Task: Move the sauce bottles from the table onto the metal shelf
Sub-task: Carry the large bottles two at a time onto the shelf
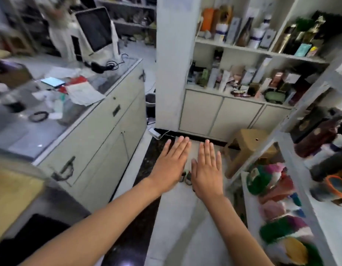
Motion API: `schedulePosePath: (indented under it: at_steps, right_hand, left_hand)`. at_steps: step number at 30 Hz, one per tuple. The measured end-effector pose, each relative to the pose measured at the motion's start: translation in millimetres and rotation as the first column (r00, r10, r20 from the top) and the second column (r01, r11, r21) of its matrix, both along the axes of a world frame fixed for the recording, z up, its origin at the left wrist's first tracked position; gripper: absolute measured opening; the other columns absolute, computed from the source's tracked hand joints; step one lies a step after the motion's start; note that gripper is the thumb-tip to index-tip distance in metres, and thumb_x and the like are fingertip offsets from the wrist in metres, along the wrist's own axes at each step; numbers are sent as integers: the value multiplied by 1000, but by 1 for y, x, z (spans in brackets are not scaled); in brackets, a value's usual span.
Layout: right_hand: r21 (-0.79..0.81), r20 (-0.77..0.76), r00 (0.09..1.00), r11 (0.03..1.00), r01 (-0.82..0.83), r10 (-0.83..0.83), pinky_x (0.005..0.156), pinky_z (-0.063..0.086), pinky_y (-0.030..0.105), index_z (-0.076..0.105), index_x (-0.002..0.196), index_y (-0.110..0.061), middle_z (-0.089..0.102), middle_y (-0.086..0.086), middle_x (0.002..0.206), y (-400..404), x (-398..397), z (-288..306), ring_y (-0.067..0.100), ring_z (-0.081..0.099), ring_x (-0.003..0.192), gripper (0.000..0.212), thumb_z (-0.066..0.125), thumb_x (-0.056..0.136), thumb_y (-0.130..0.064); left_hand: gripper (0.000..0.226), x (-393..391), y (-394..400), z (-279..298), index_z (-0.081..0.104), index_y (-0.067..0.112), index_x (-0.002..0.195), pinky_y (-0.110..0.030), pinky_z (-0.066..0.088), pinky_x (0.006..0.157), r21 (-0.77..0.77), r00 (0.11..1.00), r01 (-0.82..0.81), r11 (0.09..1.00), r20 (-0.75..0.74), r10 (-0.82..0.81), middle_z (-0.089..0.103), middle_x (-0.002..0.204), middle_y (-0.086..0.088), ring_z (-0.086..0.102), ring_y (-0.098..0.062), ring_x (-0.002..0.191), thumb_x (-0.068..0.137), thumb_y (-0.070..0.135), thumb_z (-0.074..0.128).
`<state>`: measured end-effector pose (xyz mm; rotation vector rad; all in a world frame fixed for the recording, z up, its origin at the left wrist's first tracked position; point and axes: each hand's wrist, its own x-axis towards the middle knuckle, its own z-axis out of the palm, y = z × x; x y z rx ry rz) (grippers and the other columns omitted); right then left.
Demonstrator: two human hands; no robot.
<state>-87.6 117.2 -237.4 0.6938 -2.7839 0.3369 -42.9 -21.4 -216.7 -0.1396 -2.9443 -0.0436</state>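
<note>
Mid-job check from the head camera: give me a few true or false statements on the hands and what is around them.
1. Both hands are flat with straight fingers, holding nothing. True: left hand, right hand.
2. The right hand grips a sauce bottle. False: it is empty.
3. A tan plastic stool stands on the floor ahead and to the right of the hands. True.
4. The monitor on the counter shows a bright picture. False: its screen is dark.
5. The lower cabinet doors are closed. True.
</note>
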Motion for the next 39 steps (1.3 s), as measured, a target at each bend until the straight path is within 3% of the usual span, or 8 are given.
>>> schedulePosePath:
  at_steps: [5,10,13,17,20,24,30,39]
  right_hand:
    - [6,21,974,974,-228,227,120,2,41,25,152,-2,17,15,161,-102,48,-7,24,10,150,60,18,102,-34]
    - [32,50,886,886,-462,460,120,-1,41,17,154,-5,11,12,163,-212,123,-12,22,3,151,60,15,103,-36]
    - [75,59,807,804,-590,587,119,5,43,27,152,-3,23,14,160,-276,176,-17,24,14,150,58,23,103,-33]
    - [110,116,711,702,-704,694,118,9,43,35,148,0,31,17,156,-365,256,-28,26,24,147,56,27,101,-31]
    - [100,163,632,625,-775,758,118,6,42,34,148,0,31,17,156,-433,318,-37,26,24,147,60,21,101,-34]
    - [107,169,556,546,-831,814,119,4,40,34,148,-1,31,17,156,-499,383,-42,27,24,147,62,17,100,-36]
    - [98,184,462,452,-887,868,120,-11,35,6,156,-8,2,9,164,-586,453,-36,19,-6,151,74,-6,92,-43]
    - [46,167,302,299,-953,938,120,-6,28,19,155,-11,12,6,163,-667,460,-41,15,5,151,56,19,104,-34]
  left_hand:
    - [63,76,-84,-10,9,7,153,-43,1,121,59,958,-282,958,-43,284,9,162,-8,-4,-19,148,96,17,33]
    - [60,172,-171,-19,-11,11,152,-42,-9,121,123,859,-505,854,-18,511,-21,157,-1,-18,-18,147,102,22,20]
    - [60,235,-225,-25,-7,10,153,-42,-9,121,185,775,-618,764,-19,632,-12,161,-5,-16,-19,148,98,28,7]
    - [61,331,-299,-47,-4,9,154,-39,-7,121,236,618,-771,591,57,784,-11,160,-3,-10,-19,149,102,20,26]
    - [56,401,-352,-61,17,7,153,-40,6,120,282,464,-855,436,40,885,15,161,-7,12,-21,149,100,23,24]
    - [53,469,-402,-67,11,8,154,-40,1,121,333,365,-890,312,110,924,8,162,-7,3,-20,150,104,22,22]
    - [57,542,-468,-69,-2,11,155,-40,0,122,348,274,-911,221,110,955,-5,163,-5,-10,-18,150,105,22,24]
    - [55,554,-559,-66,0,12,155,-34,2,122,489,283,-853,182,141,949,-4,163,-2,-9,-15,149,107,27,22]
